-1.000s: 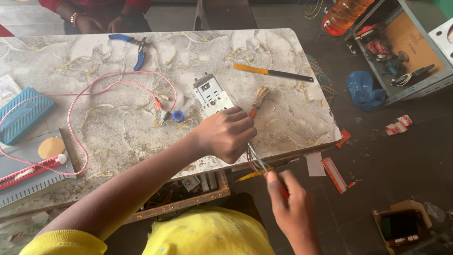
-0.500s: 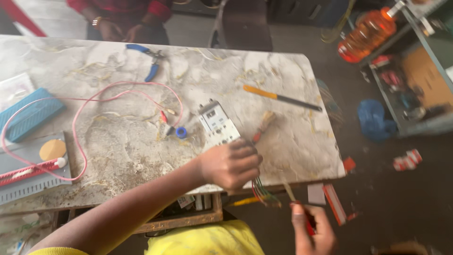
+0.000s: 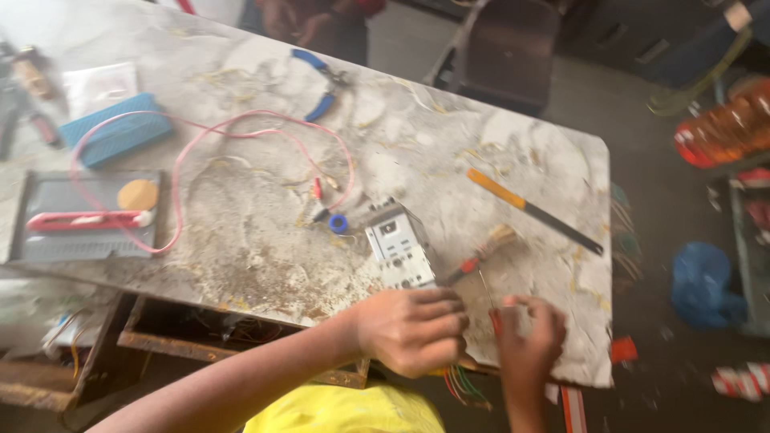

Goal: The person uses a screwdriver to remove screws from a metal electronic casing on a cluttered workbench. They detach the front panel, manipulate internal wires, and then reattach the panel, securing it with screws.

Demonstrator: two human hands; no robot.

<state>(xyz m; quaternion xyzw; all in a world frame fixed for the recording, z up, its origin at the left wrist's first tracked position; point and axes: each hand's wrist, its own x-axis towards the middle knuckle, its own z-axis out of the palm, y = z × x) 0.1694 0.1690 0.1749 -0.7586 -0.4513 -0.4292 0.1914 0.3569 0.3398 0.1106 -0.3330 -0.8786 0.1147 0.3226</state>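
Note:
A small grey electronic module (image 3: pixel 397 248) lies near the front edge of the marble-patterned table (image 3: pixel 265 256). My left hand (image 3: pixel 413 330) is closed over its near end, and coloured wires (image 3: pixel 464 386) hang below the hand. My right hand (image 3: pixel 529 337) is just to the right, almost touching the left. It grips a red-handled screwdriver (image 3: pixel 491 309) whose thin shaft points up toward the module. A wooden-handled brush (image 3: pixel 491 244) lies right beside the module.
On the table lie an orange-handled blade (image 3: pixel 529 210), blue pliers (image 3: pixel 321 80), a looping pink wire (image 3: pixel 241 132), a blue case (image 3: pixel 116 128) and a grey tray (image 3: pixel 48 240) with a red cutter (image 3: pixel 84 220). Another person (image 3: pixel 309 20) stands at the far side. A blue bag (image 3: pixel 702 285) lies on the floor.
My right hand has come up from below the table edge to beside my left hand, bringing the screwdriver tip toward the module. The view has swung left.

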